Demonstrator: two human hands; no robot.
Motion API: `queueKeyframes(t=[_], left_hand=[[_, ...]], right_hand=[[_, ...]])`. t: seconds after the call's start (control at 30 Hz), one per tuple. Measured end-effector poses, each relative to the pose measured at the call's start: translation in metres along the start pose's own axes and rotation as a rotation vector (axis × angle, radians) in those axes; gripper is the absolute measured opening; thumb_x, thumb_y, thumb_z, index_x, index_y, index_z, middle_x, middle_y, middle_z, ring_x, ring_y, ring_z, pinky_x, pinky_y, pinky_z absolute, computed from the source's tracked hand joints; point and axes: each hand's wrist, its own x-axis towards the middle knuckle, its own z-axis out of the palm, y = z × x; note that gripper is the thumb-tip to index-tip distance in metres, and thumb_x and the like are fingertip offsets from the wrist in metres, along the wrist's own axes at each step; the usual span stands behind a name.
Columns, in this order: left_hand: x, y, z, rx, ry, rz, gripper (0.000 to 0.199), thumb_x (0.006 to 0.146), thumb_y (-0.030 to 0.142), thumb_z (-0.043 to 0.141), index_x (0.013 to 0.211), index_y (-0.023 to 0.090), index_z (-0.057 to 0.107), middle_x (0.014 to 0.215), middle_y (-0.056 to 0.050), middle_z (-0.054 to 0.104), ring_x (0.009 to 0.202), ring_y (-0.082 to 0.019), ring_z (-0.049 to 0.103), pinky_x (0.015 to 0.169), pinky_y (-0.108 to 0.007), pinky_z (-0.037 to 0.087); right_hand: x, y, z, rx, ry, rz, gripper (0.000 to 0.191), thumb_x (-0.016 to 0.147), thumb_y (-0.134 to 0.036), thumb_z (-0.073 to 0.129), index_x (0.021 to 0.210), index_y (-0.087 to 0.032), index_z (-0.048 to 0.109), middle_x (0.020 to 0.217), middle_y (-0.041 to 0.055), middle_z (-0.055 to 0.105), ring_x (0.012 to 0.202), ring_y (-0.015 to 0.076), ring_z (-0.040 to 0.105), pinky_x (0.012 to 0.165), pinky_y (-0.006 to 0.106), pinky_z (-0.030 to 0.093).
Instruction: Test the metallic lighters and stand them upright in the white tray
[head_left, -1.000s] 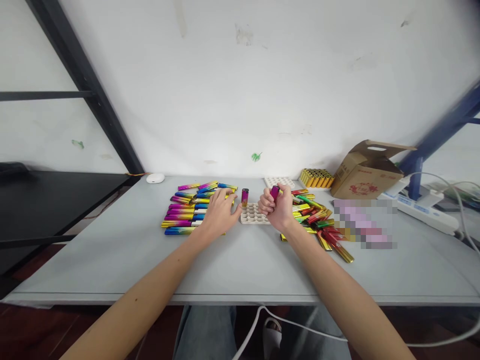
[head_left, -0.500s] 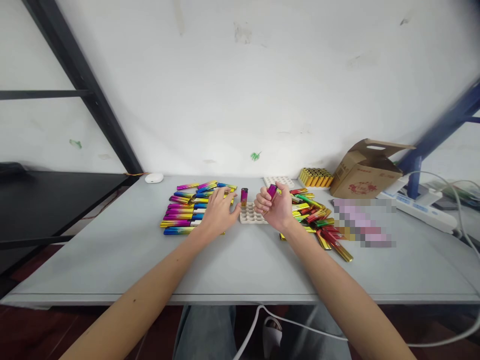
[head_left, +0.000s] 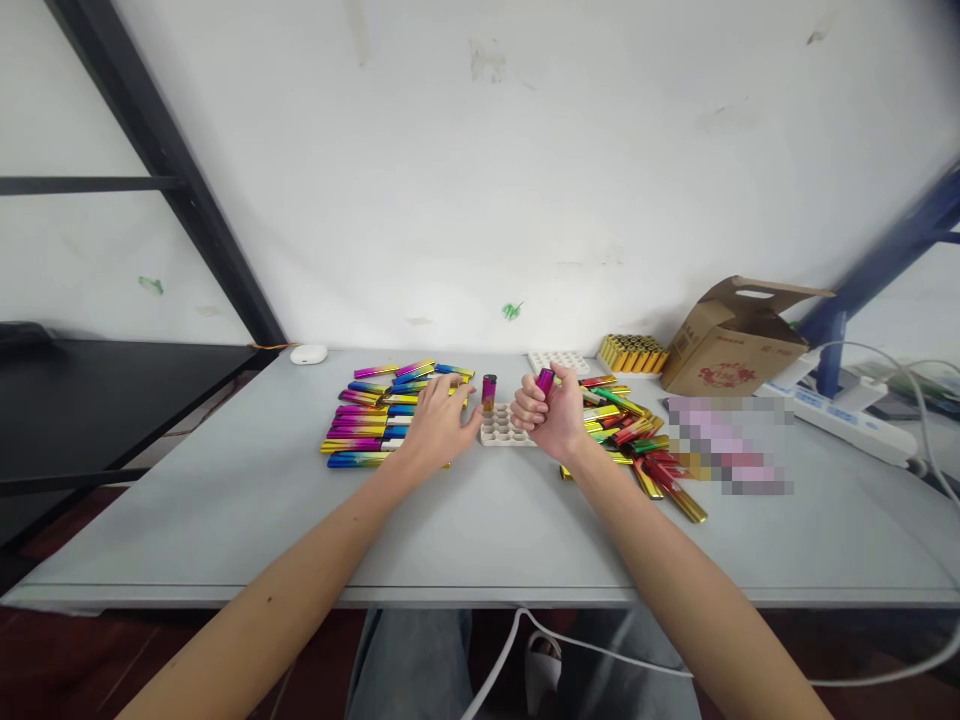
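My right hand [head_left: 553,412] is wrapped round a purple lighter [head_left: 544,381], whose top sticks up out of the fist. Below it lies a white tray with holes [head_left: 504,436], partly hidden by that hand. A purple and gold lighter [head_left: 489,393] stands upright at the tray's back left corner. My left hand [head_left: 442,418] has its fingers apart, left of the tray, over the edge of several purple, blue and yellow lighters [head_left: 356,432]. Red, green and gold lighters [head_left: 637,430] lie in a loose pile right of my right hand.
At the back stand a second white holed tray [head_left: 559,363], a tray of upright yellow lighters [head_left: 632,355] and an open cardboard box [head_left: 731,345]. A power strip [head_left: 840,420] with cables lies at the right. A small white case [head_left: 308,355] sits back left.
The purple lighter in my right hand has turned slightly more upright. My left hand has hardly moved.
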Motion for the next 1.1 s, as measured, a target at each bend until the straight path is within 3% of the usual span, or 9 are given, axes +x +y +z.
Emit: queueKeyframes(t=[0.3, 0.67, 0.8, 0.97, 1.1], left_hand=[[0.0, -0.001, 0.0, -0.011, 0.003, -0.002, 0.026, 0.09, 0.028, 0.05, 0.109, 0.015, 0.062, 0.12, -0.015, 0.054, 0.12, -0.031, 0.048, 0.102, -0.047, 0.043], [0.0, -0.001, 0.0, -0.005, -0.017, 0.007, 0.026, 0.091, 0.03, 0.049, 0.11, 0.016, 0.062, 0.12, -0.014, 0.054, 0.119, -0.03, 0.049, 0.101, -0.048, 0.043], [0.001, -0.001, -0.002, 0.0, -0.016, -0.01, 0.026, 0.091, 0.031, 0.05, 0.111, 0.018, 0.061, 0.121, -0.013, 0.054, 0.121, -0.03, 0.048, 0.101, -0.047, 0.043], [0.003, -0.005, -0.007, 0.002, -0.014, -0.067, 0.028, 0.092, 0.034, 0.048, 0.112, 0.02, 0.061, 0.123, -0.013, 0.054, 0.121, -0.03, 0.048, 0.103, -0.049, 0.04], [0.003, -0.006, -0.007, 0.02, -0.05, -0.074, 0.03, 0.092, 0.036, 0.048, 0.112, 0.019, 0.062, 0.123, -0.013, 0.055, 0.122, -0.031, 0.047, 0.103, -0.05, 0.04]], right_hand=[[0.0, 0.001, -0.002, -0.044, -0.033, 0.004, 0.043, 0.085, -0.05, 0.038, 0.053, -0.021, 0.033, 0.046, -0.0082, 0.015, 0.042, 0.0085, 0.011, 0.039, 0.02, 0.023], [0.001, 0.001, 0.001, -0.063, 0.038, 0.008, 0.042, 0.087, -0.049, 0.036, 0.056, -0.021, 0.039, 0.045, -0.0079, 0.019, 0.04, 0.0082, 0.015, 0.039, 0.02, 0.023], [-0.001, -0.002, 0.004, -0.08, 0.055, -0.001, 0.034, 0.084, -0.052, 0.04, 0.075, -0.021, 0.051, 0.051, -0.0062, 0.035, 0.042, 0.0087, 0.028, 0.041, 0.021, 0.029], [0.004, -0.003, 0.002, -0.187, 0.216, -0.039, 0.014, 0.077, -0.035, 0.052, 0.081, -0.022, 0.051, 0.065, -0.0041, 0.051, 0.052, 0.0107, 0.047, 0.044, 0.021, 0.033], [0.011, 0.002, -0.007, -0.375, 0.328, -0.185, 0.021, 0.076, -0.04, 0.062, 0.083, -0.021, 0.06, 0.079, -0.001, 0.061, 0.07, 0.0134, 0.058, 0.062, 0.025, 0.046]])
